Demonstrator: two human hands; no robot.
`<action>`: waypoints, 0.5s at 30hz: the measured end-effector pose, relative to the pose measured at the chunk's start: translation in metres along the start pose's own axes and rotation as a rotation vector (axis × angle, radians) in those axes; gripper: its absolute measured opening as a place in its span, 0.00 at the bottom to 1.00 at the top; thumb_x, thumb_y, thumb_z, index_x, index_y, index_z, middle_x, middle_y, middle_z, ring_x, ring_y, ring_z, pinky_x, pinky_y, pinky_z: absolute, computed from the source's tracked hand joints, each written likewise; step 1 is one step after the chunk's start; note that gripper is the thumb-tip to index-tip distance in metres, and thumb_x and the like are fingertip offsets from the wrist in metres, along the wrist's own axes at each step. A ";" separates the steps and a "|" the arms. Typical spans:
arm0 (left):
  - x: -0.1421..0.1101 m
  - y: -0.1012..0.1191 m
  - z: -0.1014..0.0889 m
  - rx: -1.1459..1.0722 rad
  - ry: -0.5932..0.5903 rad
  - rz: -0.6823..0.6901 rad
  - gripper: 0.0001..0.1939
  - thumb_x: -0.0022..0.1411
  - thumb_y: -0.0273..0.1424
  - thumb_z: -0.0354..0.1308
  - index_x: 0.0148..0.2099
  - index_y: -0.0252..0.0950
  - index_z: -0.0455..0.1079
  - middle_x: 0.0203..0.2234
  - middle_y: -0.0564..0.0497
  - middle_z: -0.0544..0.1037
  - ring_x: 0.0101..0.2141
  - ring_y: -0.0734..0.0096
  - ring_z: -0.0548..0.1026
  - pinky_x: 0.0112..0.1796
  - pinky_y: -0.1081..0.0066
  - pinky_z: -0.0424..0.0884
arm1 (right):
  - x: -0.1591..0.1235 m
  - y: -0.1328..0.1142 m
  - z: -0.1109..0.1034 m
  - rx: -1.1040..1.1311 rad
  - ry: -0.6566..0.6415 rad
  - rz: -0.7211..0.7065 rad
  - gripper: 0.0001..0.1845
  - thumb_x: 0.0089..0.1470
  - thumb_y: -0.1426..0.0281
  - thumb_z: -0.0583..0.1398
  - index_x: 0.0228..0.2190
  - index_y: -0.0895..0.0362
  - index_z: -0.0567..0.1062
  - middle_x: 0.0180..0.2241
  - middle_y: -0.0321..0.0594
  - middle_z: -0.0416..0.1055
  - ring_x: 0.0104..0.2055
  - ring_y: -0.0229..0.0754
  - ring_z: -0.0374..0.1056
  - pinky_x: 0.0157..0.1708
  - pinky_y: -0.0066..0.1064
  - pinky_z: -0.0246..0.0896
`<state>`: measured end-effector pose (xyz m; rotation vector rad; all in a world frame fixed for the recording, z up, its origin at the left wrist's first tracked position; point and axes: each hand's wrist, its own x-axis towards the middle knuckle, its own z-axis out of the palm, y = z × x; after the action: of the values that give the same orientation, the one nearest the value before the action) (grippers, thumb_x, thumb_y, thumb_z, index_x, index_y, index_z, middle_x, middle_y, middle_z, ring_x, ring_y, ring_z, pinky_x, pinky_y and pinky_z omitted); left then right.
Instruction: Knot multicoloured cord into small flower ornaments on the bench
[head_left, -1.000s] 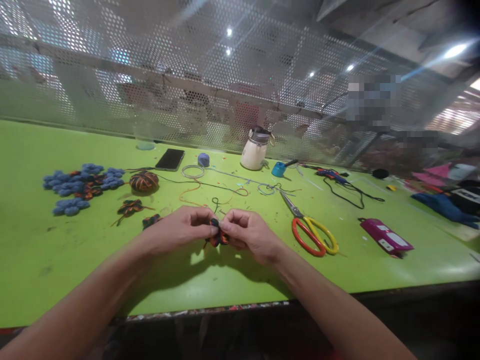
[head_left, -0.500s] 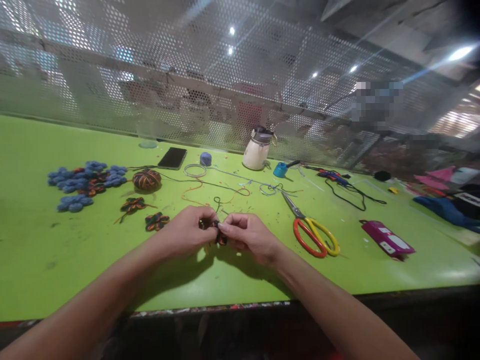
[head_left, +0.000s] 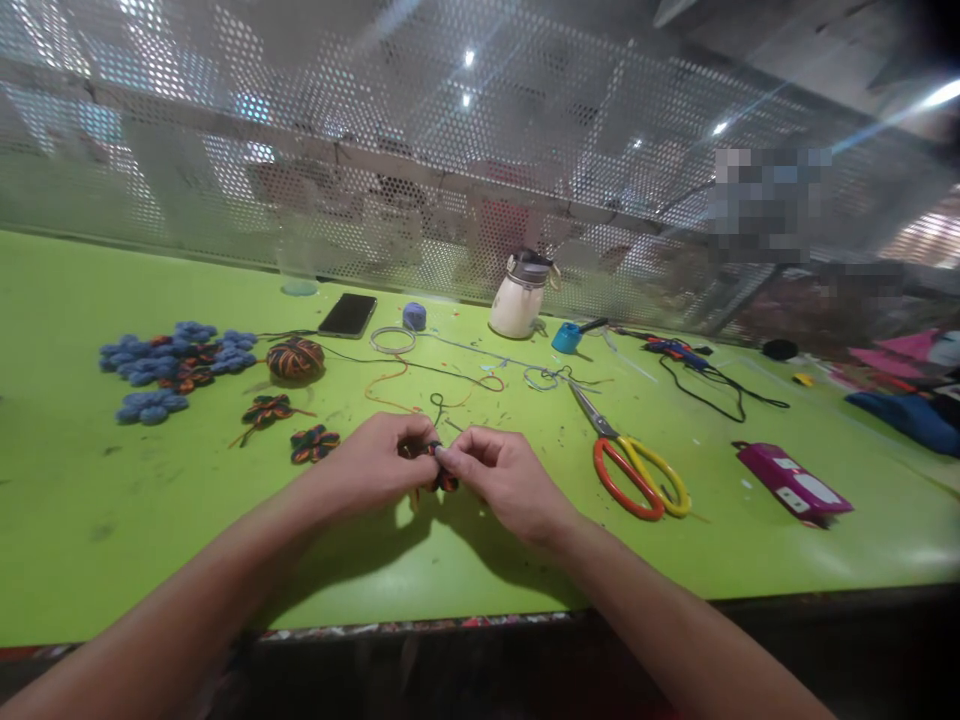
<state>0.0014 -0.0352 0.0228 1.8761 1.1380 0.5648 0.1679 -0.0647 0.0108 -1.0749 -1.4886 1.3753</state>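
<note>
Between my hands is a small dark multicoloured yarn flower [head_left: 445, 481], mostly covered by fingers. My left hand [head_left: 382, 458] pinches it from the left side. Thumb and forefinger of my right hand [head_left: 499, 475] press on its upper right edge. A thin stick-like tip, perhaps a crochet hook, shows just above my right fingers; its kind is unclear. Two similar crocheted flowers, one dark green and orange [head_left: 315, 443] and another with loose tails [head_left: 267, 409], lie to the left of my hands. Behind them sits a variegated yarn ball [head_left: 295, 358].
Blue yarn flowers [head_left: 151, 405] cluster at the left. Scissors [head_left: 637, 465] with red and yellow handles lie right of my hands. Farther back are a phone [head_left: 347, 315], a blue yarn roll [head_left: 414, 316], a pale bottle [head_left: 517, 295], a glue gun [head_left: 679, 352] and a magenta box [head_left: 793, 482].
My right fingers have shifted slightly on the yarn flower, and the hand looks more closed. The view has turned a little, so objects on the right appear farther right.
</note>
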 end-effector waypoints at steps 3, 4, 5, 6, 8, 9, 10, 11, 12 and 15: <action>-0.002 0.003 0.002 -0.001 -0.002 0.012 0.05 0.49 0.29 0.53 0.27 0.34 0.68 0.19 0.53 0.72 0.24 0.71 0.68 0.24 0.73 0.60 | -0.002 -0.001 -0.001 0.015 -0.063 0.010 0.17 0.51 0.58 0.61 0.22 0.59 0.68 0.18 0.30 0.60 0.19 0.29 0.49 0.19 0.26 0.43; -0.003 0.004 0.002 0.002 0.002 0.021 0.05 0.49 0.28 0.52 0.27 0.34 0.68 0.20 0.53 0.72 0.24 0.71 0.68 0.24 0.73 0.60 | -0.002 -0.001 -0.001 0.032 -0.079 0.027 0.18 0.50 0.58 0.61 0.22 0.59 0.67 0.18 0.30 0.59 0.18 0.29 0.49 0.18 0.25 0.42; -0.003 0.004 0.003 0.006 0.005 0.030 0.05 0.49 0.28 0.52 0.27 0.34 0.68 0.20 0.53 0.72 0.24 0.71 0.69 0.25 0.73 0.60 | -0.002 -0.001 -0.002 0.055 -0.095 0.053 0.18 0.50 0.57 0.62 0.22 0.59 0.67 0.17 0.29 0.59 0.17 0.28 0.48 0.17 0.25 0.40; -0.003 0.003 0.003 0.009 0.007 0.036 0.05 0.49 0.28 0.52 0.27 0.34 0.68 0.20 0.53 0.72 0.24 0.71 0.69 0.25 0.73 0.60 | -0.001 -0.001 -0.003 0.085 -0.112 0.084 0.19 0.49 0.57 0.62 0.22 0.59 0.66 0.17 0.29 0.60 0.17 0.28 0.47 0.16 0.25 0.38; -0.004 0.003 0.004 0.014 0.006 0.049 0.05 0.49 0.28 0.52 0.27 0.34 0.68 0.20 0.54 0.72 0.25 0.71 0.68 0.25 0.73 0.60 | 0.000 -0.001 -0.006 0.152 -0.147 0.144 0.19 0.48 0.57 0.63 0.22 0.59 0.66 0.17 0.29 0.60 0.15 0.27 0.46 0.15 0.25 0.35; -0.004 0.003 0.004 0.016 0.009 0.055 0.04 0.49 0.28 0.52 0.27 0.34 0.67 0.20 0.54 0.72 0.25 0.71 0.68 0.25 0.72 0.60 | 0.001 -0.001 -0.007 0.183 -0.161 0.164 0.20 0.47 0.57 0.64 0.22 0.59 0.65 0.17 0.28 0.60 0.15 0.26 0.45 0.15 0.24 0.35; -0.004 0.003 0.004 0.019 0.016 0.063 0.04 0.49 0.28 0.52 0.26 0.34 0.67 0.20 0.54 0.72 0.25 0.71 0.68 0.25 0.72 0.60 | 0.001 -0.002 -0.008 0.208 -0.171 0.175 0.20 0.46 0.57 0.65 0.21 0.59 0.65 0.17 0.28 0.60 0.15 0.26 0.45 0.15 0.24 0.34; -0.004 0.004 0.004 0.019 0.023 0.067 0.04 0.49 0.28 0.52 0.26 0.34 0.67 0.20 0.54 0.71 0.25 0.71 0.68 0.25 0.72 0.60 | 0.002 -0.002 -0.009 0.227 -0.175 0.180 0.20 0.45 0.57 0.65 0.21 0.59 0.64 0.16 0.28 0.60 0.14 0.26 0.45 0.15 0.24 0.34; -0.004 0.004 0.004 0.011 0.025 0.068 0.03 0.49 0.28 0.53 0.26 0.34 0.67 0.20 0.54 0.71 0.24 0.71 0.67 0.25 0.73 0.59 | 0.002 -0.002 -0.010 0.237 -0.179 0.185 0.20 0.45 0.58 0.66 0.21 0.59 0.64 0.16 0.28 0.60 0.14 0.25 0.45 0.15 0.23 0.34; -0.002 0.004 0.002 -0.096 -0.036 0.061 0.05 0.51 0.29 0.54 0.26 0.34 0.67 0.20 0.54 0.71 0.24 0.73 0.67 0.25 0.73 0.60 | 0.005 -0.002 -0.013 0.244 -0.200 0.183 0.20 0.44 0.58 0.66 0.21 0.59 0.64 0.16 0.27 0.60 0.14 0.25 0.44 0.15 0.23 0.34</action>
<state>0.0035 -0.0388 0.0254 1.8360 1.0156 0.6075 0.1786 -0.0565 0.0138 -0.9583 -1.3414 1.7869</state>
